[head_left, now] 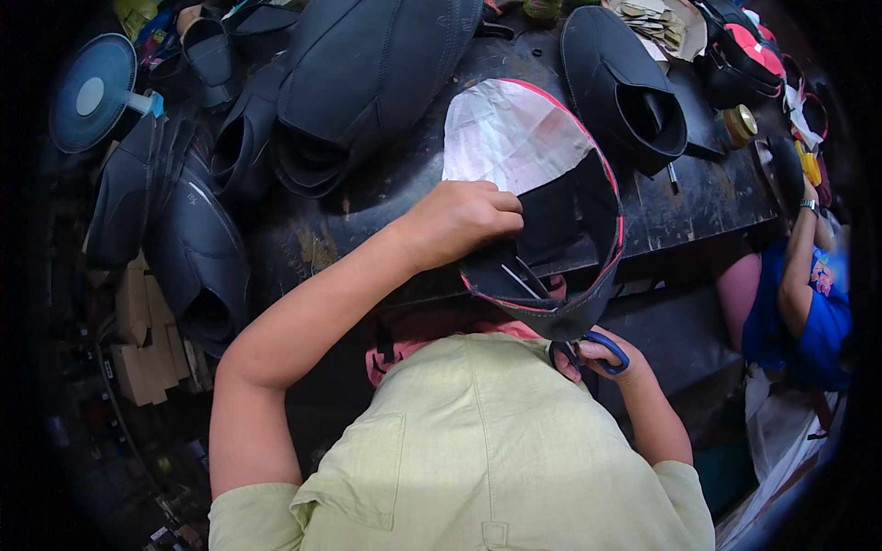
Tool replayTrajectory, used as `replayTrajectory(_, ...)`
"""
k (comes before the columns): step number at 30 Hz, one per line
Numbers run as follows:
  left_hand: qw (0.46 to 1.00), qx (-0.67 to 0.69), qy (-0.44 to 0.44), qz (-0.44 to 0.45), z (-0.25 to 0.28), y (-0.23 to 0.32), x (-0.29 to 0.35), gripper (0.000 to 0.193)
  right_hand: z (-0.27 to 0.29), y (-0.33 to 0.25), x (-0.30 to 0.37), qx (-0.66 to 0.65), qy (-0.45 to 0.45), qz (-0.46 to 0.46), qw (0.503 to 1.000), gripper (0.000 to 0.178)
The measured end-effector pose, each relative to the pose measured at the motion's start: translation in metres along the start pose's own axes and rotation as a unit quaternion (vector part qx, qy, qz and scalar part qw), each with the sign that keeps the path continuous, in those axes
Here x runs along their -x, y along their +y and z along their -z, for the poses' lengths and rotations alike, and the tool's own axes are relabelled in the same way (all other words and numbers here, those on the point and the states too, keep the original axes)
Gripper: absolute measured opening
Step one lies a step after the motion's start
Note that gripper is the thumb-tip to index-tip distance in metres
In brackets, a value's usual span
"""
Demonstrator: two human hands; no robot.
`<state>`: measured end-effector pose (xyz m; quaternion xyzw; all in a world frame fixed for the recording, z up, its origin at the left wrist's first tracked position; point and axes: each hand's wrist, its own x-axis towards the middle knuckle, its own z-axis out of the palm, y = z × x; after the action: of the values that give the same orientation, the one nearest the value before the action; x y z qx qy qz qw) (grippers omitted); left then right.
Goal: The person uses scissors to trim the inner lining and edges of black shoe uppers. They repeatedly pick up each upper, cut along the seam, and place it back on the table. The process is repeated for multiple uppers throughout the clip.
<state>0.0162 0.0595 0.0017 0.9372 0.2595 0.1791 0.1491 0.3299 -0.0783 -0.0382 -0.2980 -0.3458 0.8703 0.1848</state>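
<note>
The left hand point(470, 220) is closed in a loose fist at the near-left edge of a black cover point(562, 220), pinching it; the fingertips are hidden. The right hand point(593, 356) has its thumb and fingers in the dark blue loops of a pair of scissors point(607, 353), below the cover's near end. Two slim silvery blades show inside the opening, between the hands and slightly parted.

The cover lies just beyond the right hand and reaches away past the left. It is a deep, rounded shell with its mouth facing up, wide at the far end and narrowing to a blunt near tip. A bright red strip follows much of the rim. Wrinkled, silvery-white lining point(514, 138) fills the far part, while the rest of the inside is matte black. Pale stitches dot the near rim.

Farther from the right hand, another black shell point(617, 87) rests on the dark worktable point(675, 219); beyond the left hand, larger black shells point(367, 78) are heaped.
</note>
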Motion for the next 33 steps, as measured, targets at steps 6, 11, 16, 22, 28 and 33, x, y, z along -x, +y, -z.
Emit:
replayTrajectory(6, 0.993, -0.1, -0.02, 0.054, -0.011, 0.018, -0.018, 0.015, 0.0, -0.004, -0.005, 0.042, 0.021, -0.057, 0.997, 0.042)
replayTrajectory(11, 0.99, -0.057, 0.039, 0.119, -0.01, 0.034, -0.005, 0.022, 0.0, 0.005, 0.0, -0.057, 0.003, -0.019, 0.998, 0.048)
replayTrajectory(16, 0.982, -0.044, 0.101, 0.156, -0.015, 0.045, 0.012, 0.025, 0.009, 0.015, 0.001, -0.133, -0.03, -0.014, 0.991, 0.054)
replayTrajectory(22, 0.98, -0.077, 0.144, 0.114, -0.023, 0.043, 0.019, 0.017, 0.004, 0.012, -0.016, -0.212, 0.016, 0.015, 0.977, 0.055)
replayTrajectory(28, 0.975, -0.067, 0.187, 0.097, -0.029, 0.04, 0.023, 0.019, -0.008, -0.002, -0.026, -0.214, 0.031, 0.017, 0.976, 0.057)
replayTrajectory(33, 0.969, -0.062, 0.213, 0.113, -0.033, 0.043, 0.027, 0.015, -0.006, -0.003, -0.02, -0.148, 0.073, -0.014, 0.986, 0.046)
